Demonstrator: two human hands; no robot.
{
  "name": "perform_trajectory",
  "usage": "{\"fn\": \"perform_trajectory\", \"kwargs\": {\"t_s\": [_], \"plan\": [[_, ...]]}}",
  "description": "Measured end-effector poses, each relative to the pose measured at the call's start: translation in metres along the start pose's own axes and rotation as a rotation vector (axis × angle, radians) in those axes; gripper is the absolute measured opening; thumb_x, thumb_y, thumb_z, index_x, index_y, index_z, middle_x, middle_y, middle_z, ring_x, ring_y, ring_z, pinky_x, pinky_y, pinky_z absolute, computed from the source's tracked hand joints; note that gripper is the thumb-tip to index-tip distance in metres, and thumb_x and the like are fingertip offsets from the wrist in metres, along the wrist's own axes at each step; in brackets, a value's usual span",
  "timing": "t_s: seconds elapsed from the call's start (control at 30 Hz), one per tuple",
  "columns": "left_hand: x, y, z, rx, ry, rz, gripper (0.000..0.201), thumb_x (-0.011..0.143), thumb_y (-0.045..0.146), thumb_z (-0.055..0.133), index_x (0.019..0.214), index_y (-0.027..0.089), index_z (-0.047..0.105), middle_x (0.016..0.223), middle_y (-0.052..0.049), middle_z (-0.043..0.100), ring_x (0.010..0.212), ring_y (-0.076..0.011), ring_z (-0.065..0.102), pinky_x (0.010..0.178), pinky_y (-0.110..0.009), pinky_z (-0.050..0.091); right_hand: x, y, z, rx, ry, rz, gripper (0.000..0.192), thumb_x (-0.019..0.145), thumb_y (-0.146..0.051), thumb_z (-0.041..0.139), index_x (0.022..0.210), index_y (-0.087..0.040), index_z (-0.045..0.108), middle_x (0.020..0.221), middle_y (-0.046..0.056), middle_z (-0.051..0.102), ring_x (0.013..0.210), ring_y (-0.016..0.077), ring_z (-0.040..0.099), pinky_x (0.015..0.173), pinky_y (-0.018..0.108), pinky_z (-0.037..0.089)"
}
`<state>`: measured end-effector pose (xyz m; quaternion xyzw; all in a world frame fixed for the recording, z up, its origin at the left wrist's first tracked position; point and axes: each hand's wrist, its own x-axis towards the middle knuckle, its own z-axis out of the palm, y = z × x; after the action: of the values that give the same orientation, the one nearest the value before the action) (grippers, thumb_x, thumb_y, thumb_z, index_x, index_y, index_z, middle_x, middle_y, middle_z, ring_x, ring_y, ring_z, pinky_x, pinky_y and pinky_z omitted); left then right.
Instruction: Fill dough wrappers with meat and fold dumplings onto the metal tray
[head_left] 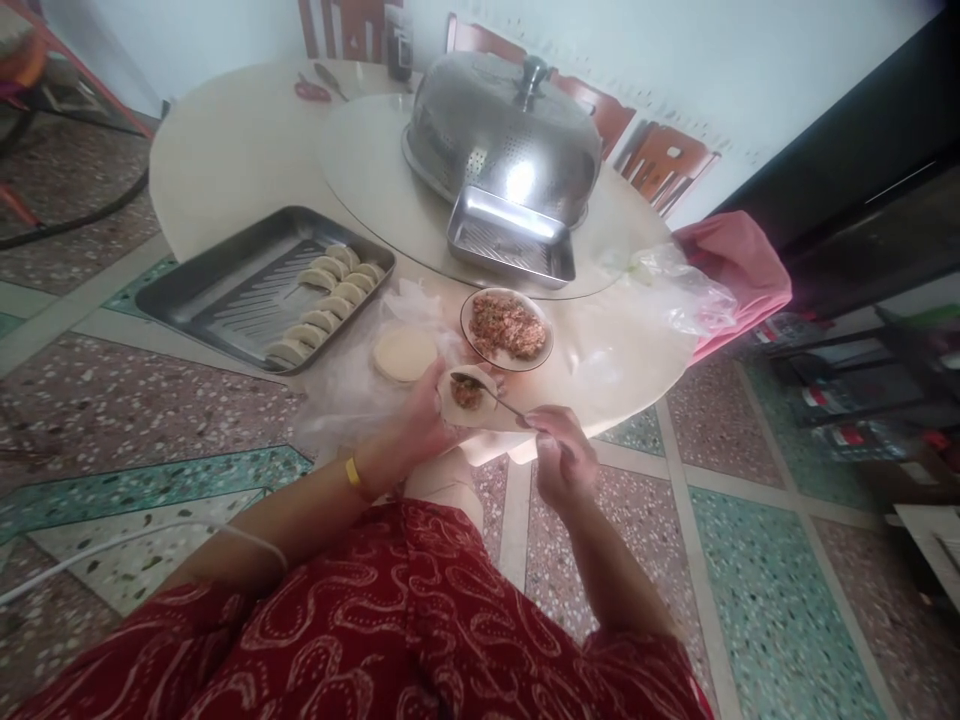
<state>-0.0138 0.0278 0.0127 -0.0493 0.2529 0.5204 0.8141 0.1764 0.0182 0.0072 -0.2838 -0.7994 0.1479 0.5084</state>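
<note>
- While the left hand cups a filled wrapper, the right hand pinches a spoon.
- Both sit just below the filling bowl.

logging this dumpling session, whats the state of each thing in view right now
left hand: cupped, holding a wrapper
wrapper: open, filling in its middle
right hand: gripping a spoon
spoon: tip on the filling
bowl: full of minced filling
wrapper stack: flat, unfilled
tray: partly filled with folded dumplings
steel dome cover: down on the turntable
</note>
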Motion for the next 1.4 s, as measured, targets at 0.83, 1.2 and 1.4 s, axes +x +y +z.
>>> {"fn": "perform_trajectory", "kwargs": {"t_s": [0.83, 1.2, 1.4], "plan": [[-0.015, 0.008, 0.004, 0.034, -0.011, 0.033, 0.053, 0.1, 0.048, 0.03, 0.116, 0.009, 0.062, 0.094, -0.016, 0.073, 0.091, -0.0278, 0.07, 0.081, -0.039, 0.056, 0.013, -0.001, -0.049, 0.03, -0.115, -0.01, 0.019, 0.093, -0.027, 0.056, 0.107, -0.035, 0.067, 0.089, 0.002, 0.076, 0.084, 0.0244, 0.071, 0.073, 0.047, 0.058], [-0.008, 0.009, -0.007, 0.026, -0.029, 0.022, 0.05, 0.099, 0.047, 0.034, 0.108, 0.01, 0.066, 0.093, -0.016, 0.074, 0.087, -0.0268, 0.072, 0.079, -0.039, 0.057, 0.017, -0.006, -0.05, 0.151, -0.194, 0.049, 0.018, 0.088, -0.018, 0.064, 0.1, -0.03, 0.068, 0.089, 0.003, 0.073, 0.088, 0.0228, 0.069, 0.073, 0.041, 0.057], [0.0, 0.0, -0.011, 0.113, 0.093, 0.002, 0.052, 0.101, 0.044, 0.032, 0.11, 0.003, 0.062, 0.09, -0.02, 0.073, 0.082, -0.0276, 0.073, 0.076, -0.038, 0.059, 0.025, 0.038, -0.036, -0.062, 0.052, 0.196, 0.014, 0.097, -0.03, 0.053, 0.1, -0.027, 0.066, 0.091, 0.003, 0.07, 0.089, 0.0185, 0.068, 0.08, 0.038, 0.056]]}}
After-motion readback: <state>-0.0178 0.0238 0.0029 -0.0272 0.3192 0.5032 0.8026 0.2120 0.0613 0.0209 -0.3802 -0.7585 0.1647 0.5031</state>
